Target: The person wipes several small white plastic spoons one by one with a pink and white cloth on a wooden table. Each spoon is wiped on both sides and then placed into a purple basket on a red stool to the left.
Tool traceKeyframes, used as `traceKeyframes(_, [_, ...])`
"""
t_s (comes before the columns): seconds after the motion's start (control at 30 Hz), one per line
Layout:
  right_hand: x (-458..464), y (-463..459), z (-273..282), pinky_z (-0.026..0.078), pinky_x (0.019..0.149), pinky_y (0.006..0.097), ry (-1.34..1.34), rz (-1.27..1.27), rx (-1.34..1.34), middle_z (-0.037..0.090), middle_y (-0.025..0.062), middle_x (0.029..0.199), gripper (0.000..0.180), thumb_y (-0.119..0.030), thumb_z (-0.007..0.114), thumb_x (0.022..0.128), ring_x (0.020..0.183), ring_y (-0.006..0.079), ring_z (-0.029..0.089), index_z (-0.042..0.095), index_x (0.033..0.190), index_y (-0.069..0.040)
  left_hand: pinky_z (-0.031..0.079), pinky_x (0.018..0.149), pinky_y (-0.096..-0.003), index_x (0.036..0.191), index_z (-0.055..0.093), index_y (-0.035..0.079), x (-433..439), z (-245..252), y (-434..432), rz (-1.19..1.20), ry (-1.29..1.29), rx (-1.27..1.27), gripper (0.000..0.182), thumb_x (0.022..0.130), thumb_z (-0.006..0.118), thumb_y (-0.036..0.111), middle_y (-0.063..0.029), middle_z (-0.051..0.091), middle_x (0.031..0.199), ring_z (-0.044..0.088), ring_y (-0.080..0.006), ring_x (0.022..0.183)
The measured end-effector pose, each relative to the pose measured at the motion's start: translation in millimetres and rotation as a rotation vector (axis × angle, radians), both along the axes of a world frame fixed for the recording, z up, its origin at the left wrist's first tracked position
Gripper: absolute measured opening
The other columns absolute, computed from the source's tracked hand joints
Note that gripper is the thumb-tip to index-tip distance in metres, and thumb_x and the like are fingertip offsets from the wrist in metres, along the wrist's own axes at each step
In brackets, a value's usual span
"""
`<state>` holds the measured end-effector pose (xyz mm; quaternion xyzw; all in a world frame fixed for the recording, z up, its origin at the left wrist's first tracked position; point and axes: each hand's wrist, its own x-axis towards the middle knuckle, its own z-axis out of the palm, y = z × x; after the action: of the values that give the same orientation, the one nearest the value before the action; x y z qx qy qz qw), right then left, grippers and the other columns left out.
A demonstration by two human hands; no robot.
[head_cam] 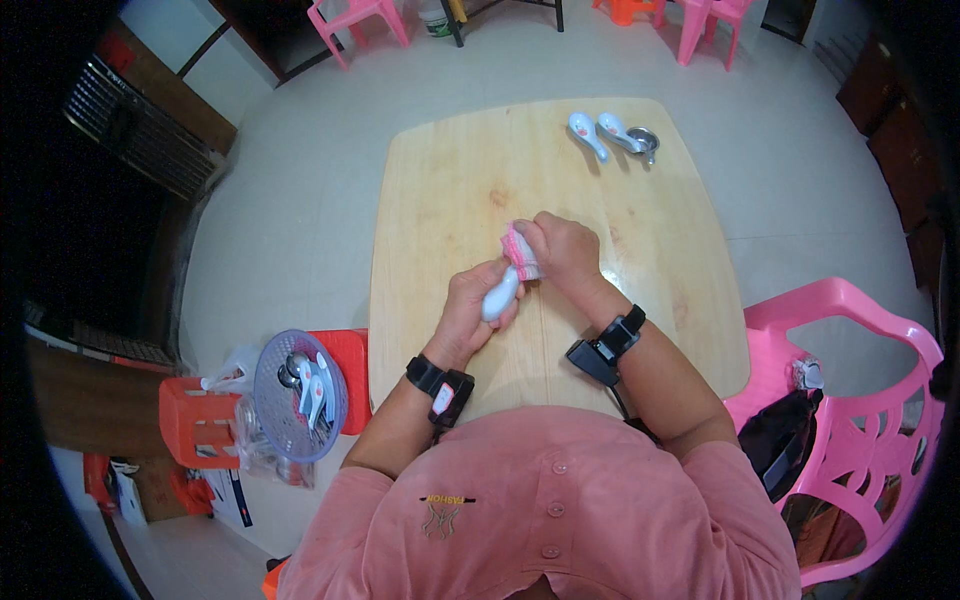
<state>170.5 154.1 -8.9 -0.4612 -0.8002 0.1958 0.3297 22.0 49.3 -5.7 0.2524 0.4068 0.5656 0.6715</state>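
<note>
My left hand (474, 304) is closed around a light-blue soup spoon (501, 296), whose rounded bowl end points towards me. A white cloth with pink edging (525, 256) wraps the spoon's far end, and my right hand (564, 246) grips that cloth. Both hands are above the middle of a pale wooden table (442, 180). At the table's far right lie two similar spoons, one (587, 136) by itself and the other (619, 133) touching a small metal ladle (643, 140).
Left of the table, a purple plastic basket (264, 405) with spoons and metal ladles stands by red stools (349, 375). A pink plastic chair (840, 300) holding a black bag (780, 442) adjoins the table's right edge. More pink chairs (367, 11) are beyond.
</note>
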Motion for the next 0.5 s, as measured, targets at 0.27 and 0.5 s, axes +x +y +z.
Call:
traceKeyframes(0.27, [4.1,5.6,-0.5,0.051,0.058,0.0467,0.082,-0.152,-0.100,0.067,0.0171,0.068,0.049,-0.050,0.059,0.090,0.062,0.0361,0.066,0.073,0.075,-0.006,0.052,0.060,-0.0312,0.121,0.064,0.004,25.3,11.3,-2.4,0.205,0.651,0.236,0.037,0.086,0.075,0.006,-0.0106,0.065,0.099,0.066,-0.0199,0.077])
traceKeyframes(0.5, [6.5,7.6,4.7,0.049,0.059,0.0420,0.440,-0.164,-0.387,0.065,0.0169,0.065,0.046,-0.044,0.061,0.092,0.059,0.0287,0.064,0.072,0.075,-0.003,0.052,0.069,-0.0335,0.131,0.060,0.007,20.8,16.4,0.2,0.218,1.392,0.667,0.055,0.077,0.072,0.001,-0.0082,0.060,0.094,0.063,-0.0231,0.077])
